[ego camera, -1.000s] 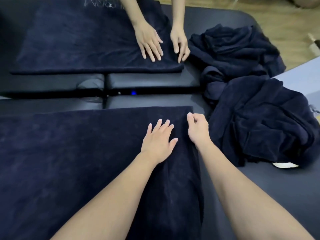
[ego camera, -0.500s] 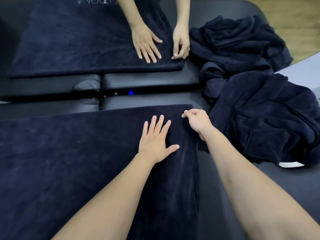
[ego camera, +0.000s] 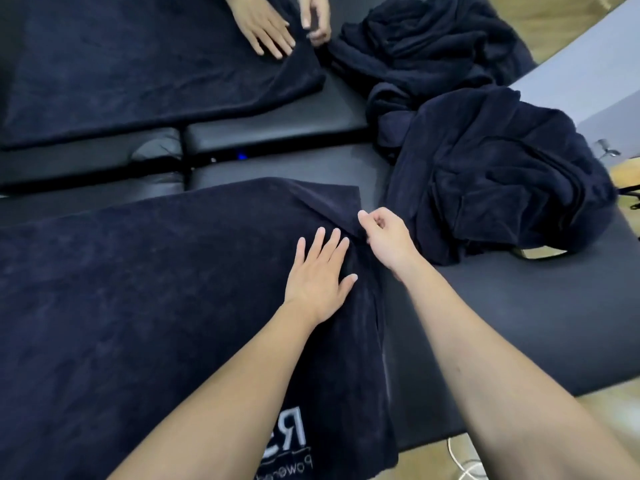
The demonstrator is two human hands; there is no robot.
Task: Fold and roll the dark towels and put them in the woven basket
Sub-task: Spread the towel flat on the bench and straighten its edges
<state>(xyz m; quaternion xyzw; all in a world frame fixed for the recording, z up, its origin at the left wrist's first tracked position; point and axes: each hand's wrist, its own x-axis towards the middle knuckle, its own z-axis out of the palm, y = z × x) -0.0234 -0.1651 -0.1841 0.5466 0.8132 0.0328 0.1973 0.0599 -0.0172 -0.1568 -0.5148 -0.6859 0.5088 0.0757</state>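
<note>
Two hands working the right end of a dark towel spread on a black padded worktop

The left hand (ego camera: 320, 275) lies flat, fingers straight and spread, pressing the towel (ego camera: 145, 292) down near its right edge; the right hand (ego camera: 386, 237) just beside it has its fingers curled, pinching a raised fold at that edge. White lettering shows on the towel's near end. A heap of crumpled dark towels (ego camera: 485, 161) sits to the right on the worktop (ego camera: 519, 323). Across the worktop, another person's two hands (ego camera: 266, 27) rest on a second flat towel (ego camera: 138, 67). No basket shows in view
</note>
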